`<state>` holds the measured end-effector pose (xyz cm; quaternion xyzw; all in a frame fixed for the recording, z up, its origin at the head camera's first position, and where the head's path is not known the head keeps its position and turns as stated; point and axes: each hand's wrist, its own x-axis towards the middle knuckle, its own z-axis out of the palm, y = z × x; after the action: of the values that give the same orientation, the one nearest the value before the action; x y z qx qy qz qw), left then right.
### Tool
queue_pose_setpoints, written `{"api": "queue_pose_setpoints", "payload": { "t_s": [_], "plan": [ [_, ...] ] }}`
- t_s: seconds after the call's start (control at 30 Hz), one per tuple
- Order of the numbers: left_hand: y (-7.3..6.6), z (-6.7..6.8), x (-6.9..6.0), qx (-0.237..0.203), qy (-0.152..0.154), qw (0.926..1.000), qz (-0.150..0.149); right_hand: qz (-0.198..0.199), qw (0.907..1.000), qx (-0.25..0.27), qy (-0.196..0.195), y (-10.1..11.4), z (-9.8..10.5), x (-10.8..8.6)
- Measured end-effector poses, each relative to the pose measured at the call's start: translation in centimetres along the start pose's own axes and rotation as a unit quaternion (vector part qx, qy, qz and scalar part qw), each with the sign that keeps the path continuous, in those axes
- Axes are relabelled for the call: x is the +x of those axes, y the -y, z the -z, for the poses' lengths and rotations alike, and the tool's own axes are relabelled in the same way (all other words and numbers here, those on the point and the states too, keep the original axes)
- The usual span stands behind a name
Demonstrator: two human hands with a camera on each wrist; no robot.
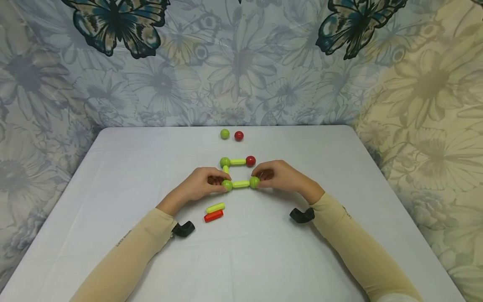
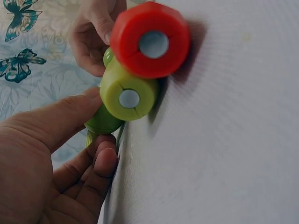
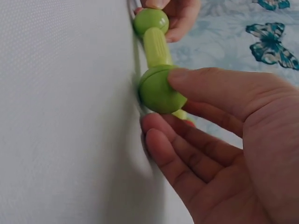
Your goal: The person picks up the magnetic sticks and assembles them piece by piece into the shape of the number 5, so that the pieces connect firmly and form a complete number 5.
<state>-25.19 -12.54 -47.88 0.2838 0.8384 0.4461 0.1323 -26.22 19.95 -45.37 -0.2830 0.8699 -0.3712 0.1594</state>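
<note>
A chain of toy balls and rods lies on the white table. My left hand (image 1: pixel 201 183) pinches the green ball (image 1: pixel 227 185) at its near left corner. At the near right end, my right hand (image 1: pixel 281 178) pinches another green ball (image 3: pixel 161 89). A yellow-green rod (image 1: pixel 241 184) joins these two balls. From the left ball a second rod (image 1: pixel 226 169) runs back to a green ball (image 1: pixel 224 162), and a third rod (image 1: pixel 237 162) leads from there to a red ball (image 1: pixel 250 161). Magnet-like silver ends show on the loose yellow-green rod (image 2: pixel 129 99) and red rod (image 2: pixel 153 44).
A loose green ball (image 1: pixel 224 134) and a loose red ball (image 1: pixel 239 136) sit near the table's far edge. Closer in, the loose rods lie side by side, right of the left wrist. Black curved pieces (image 1: pixel 183 229) stick out from both sleeves. A patterned wall (image 1: pixel 241 96) stands behind the table.
</note>
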Motion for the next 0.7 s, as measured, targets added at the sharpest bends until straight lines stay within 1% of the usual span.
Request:
{"api": "queue_pose_setpoints", "payload": {
  "t_s": [0.2, 0.53, 0.7],
  "plan": [
    [0.0, 0.0, 0.0, 0.005, 0.004, 1.0000, 0.003, -0.001, 0.9985, 0.055, -0.002, -0.9, -0.1, 0.0],
    [0.1, 0.2, 0.0, 0.011, 0.005, 0.9999, 0.007, 0.030, 0.9917, 0.125, -0.008, -2.8, -0.6, 0.4],
    [0.0, 0.2, 0.0, 0.012, 0.005, 0.9999, 0.010, 0.021, 0.9888, 0.148, 0.001, -3.2, -0.6, 0.5]
  ]
}}
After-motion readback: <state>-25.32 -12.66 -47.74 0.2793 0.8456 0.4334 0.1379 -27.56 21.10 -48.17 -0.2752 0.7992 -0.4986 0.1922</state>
